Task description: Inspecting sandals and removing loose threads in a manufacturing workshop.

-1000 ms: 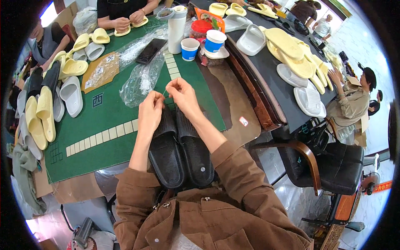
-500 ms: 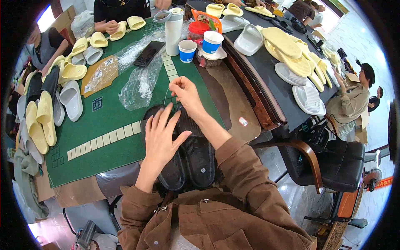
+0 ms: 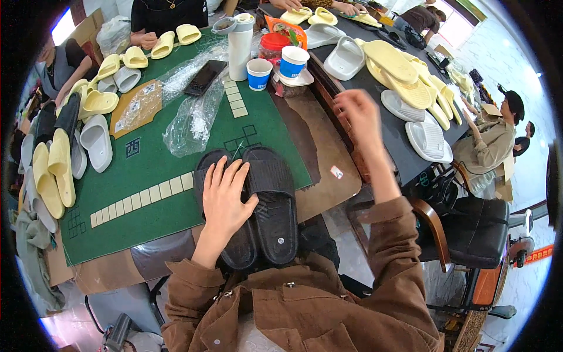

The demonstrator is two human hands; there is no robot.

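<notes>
Pair of black slide sandals (image 3: 258,205) at lower centre of the frame, side by side and touching, soles up, long axes running from the near table edge up toward the green felt mat (image 3: 146,176); heels overhanging the edge toward the brown jacket. Left hand (image 3: 226,196) pressed flat on the left sandal of the pair, fingers spread and extended, gripping nothing, only bearing down. Right hand (image 3: 359,114) lifted clear, up and right of the pair, over the brown table border near the dark neighbouring table (image 3: 399,135); blurred, fingers loosely curled, apparently empty, though too smeared to be sure. Left hand therefore already on the sandals; right hand well apart from them, with the pair lying down and to its left. Above the pair: crumpled clear plastic bags (image 3: 193,117), a dark phone (image 3: 205,76), a white flask (image 3: 240,47), two blue-and-white paper cups (image 3: 275,67). Yellow and grey slides (image 3: 64,152) heaped at the left edge, more yellow ones (image 3: 399,64) at upper right.
</notes>
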